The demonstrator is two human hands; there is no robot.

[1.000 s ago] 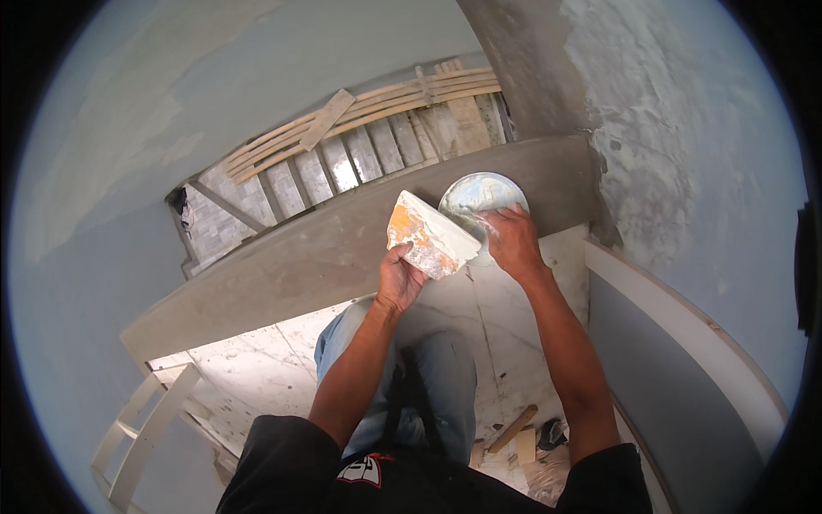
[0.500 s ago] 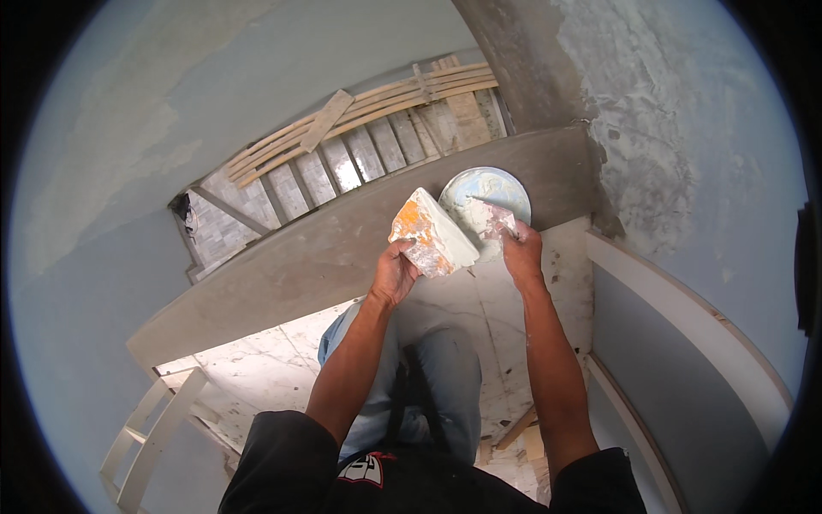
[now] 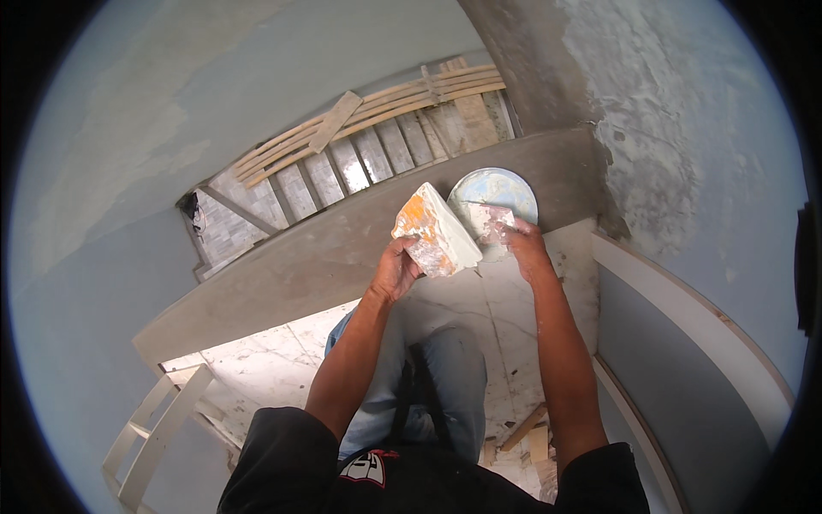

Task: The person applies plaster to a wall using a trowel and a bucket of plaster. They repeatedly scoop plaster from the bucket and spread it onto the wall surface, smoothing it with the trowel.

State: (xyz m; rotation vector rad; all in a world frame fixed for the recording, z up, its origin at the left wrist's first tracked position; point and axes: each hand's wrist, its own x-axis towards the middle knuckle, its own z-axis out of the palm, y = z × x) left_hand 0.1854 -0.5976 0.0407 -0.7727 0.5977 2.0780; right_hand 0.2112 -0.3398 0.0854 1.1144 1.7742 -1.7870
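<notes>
My left hand (image 3: 396, 270) grips an orange trowel-like plate (image 3: 419, 214), its underside smeared with dried white putty. A thick band of wet putty (image 3: 455, 224) lies along its right edge. In my right hand (image 3: 527, 251) is a wide putty-smeared scraper (image 3: 488, 221), its blade turned left toward the plate. Whether the blade touches the putty band, I cannot tell. Behind the scraper stands a round bucket (image 3: 523, 190) with pale blue and white putty inside; my hand and the tool partly cover it.
A grey plastered ledge (image 3: 282, 278) runs across, with stairs (image 3: 368, 152) and wooden planks (image 3: 385, 104) beyond. White marble-look tiles (image 3: 479, 300) lie below me. A white ladder-like frame (image 3: 163, 428) stands at lower left, a pale-topped low wall (image 3: 685, 300) at right, wood scraps (image 3: 524, 427) near my feet.
The scraper has turned and shows less loose putty on its blade. The plate is tilted slightly more upright, still in my left hand. The whole view has shifted slightly.
</notes>
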